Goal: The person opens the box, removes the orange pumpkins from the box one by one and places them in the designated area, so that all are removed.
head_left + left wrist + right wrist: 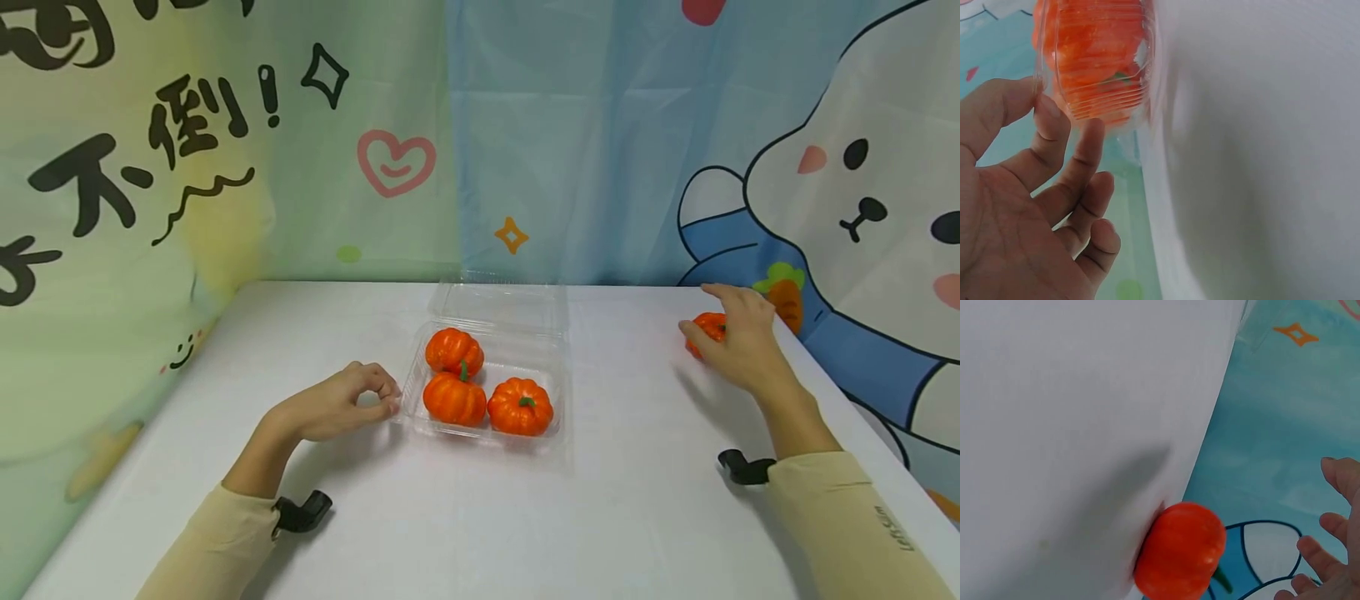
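Near the far right edge of the table (600, 517) sits an orange pumpkin (1180, 553), its green stem (1222, 579) pointing lower right in the right wrist view. Beside it, the right hand (738, 337) spreads loosely, grasping nothing. Leftward, the left hand (341, 404) pinches a clear box (517, 362), long axis side to side, lid (498, 304) open, three pumpkins (453, 400) inside.
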`<state>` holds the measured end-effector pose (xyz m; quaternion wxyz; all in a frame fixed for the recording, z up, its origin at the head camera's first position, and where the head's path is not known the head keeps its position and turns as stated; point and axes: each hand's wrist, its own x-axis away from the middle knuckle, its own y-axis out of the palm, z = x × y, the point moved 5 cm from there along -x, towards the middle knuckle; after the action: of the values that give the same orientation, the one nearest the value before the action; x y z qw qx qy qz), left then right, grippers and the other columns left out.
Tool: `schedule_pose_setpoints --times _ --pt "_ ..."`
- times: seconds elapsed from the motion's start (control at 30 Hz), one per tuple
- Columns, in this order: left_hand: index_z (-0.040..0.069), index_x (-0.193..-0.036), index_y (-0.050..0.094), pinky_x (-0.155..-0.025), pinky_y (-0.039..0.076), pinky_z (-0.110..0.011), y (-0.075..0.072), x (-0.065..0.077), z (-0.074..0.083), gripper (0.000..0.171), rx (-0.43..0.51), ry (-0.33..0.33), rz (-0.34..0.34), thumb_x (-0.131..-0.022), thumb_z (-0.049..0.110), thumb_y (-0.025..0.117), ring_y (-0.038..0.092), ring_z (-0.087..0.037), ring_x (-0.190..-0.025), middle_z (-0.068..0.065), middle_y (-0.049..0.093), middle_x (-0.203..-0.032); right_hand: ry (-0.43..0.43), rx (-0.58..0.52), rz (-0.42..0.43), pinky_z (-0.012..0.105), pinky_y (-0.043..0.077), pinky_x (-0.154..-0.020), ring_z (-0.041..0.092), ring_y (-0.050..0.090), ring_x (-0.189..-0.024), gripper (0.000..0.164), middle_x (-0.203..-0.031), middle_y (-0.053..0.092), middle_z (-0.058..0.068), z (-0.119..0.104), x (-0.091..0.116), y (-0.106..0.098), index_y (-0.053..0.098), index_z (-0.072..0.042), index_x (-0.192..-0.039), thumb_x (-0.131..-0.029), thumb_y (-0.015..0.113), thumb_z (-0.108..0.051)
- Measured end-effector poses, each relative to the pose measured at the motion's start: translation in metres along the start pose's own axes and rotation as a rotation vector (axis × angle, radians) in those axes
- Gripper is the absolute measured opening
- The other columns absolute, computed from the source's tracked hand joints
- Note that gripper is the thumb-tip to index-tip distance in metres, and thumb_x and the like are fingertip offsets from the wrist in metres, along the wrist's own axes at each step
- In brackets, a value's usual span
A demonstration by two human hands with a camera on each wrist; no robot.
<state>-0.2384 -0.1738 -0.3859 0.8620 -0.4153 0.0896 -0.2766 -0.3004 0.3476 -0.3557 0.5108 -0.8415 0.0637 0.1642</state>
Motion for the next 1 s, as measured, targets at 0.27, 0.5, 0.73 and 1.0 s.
schedule_pose_setpoints --times 0.27,0.5,0.73,1.0 --pt "0.024 -0.089 0.068 -0.101 0.04 -0.049 -0.002 0.005 -0.001 0.013 0.004 -0.005 0.005 -0.1 0.028 0.063 0.047 -0.024 -0.117 0.004 0.063 -0.117 -0.063 -0.019 -0.027 0.079 0.025 -0.105 0.054 0.018 -0.144 0.066 -0.154 0.032 0.031 -0.029 -0.003 0.007 0.039 -0.001 -0.151 -0.099 0.068 -0.029" --pt "0.023 -0.087 0.064 -0.101 0.041 -0.05 -0.003 0.01 -0.004 0.014 0.006 -0.017 0.02 -0.101 0.028 0.062 0.048 -0.024 -0.118 0.004 0.064 -0.119 -0.148 -0.046 -0.013 0.077 0.028 -0.103 0.054 0.025 -0.139 0.062 -0.148 0.041 0.028 -0.048 -0.005 0.014 0.046 -0.002 -0.147 -0.096 0.071 -0.027" --pt "0.024 -0.085 0.063 -0.1 0.042 -0.049 -0.004 0.013 -0.007 0.016 0.014 -0.024 0.029 -0.101 0.027 0.062 0.048 -0.025 -0.121 0.004 0.064 -0.122 -0.273 -0.092 -0.011 0.072 0.027 -0.106 0.052 0.032 -0.138 0.058 -0.144 0.049 0.026 -0.075 -0.001 0.022 0.051 -0.001 -0.142 -0.094 0.074 -0.023" --pt "0.022 -0.084 0.063 -0.098 0.042 -0.049 -0.006 0.017 -0.012 0.019 0.012 -0.037 0.039 -0.101 0.027 0.061 0.048 -0.025 -0.122 0.003 0.064 -0.123 -0.304 -0.091 -0.07 0.071 0.031 -0.108 0.047 0.034 -0.139 0.059 -0.149 0.046 0.022 -0.104 0.001 0.03 0.05 -0.005 -0.145 -0.095 0.073 -0.026"
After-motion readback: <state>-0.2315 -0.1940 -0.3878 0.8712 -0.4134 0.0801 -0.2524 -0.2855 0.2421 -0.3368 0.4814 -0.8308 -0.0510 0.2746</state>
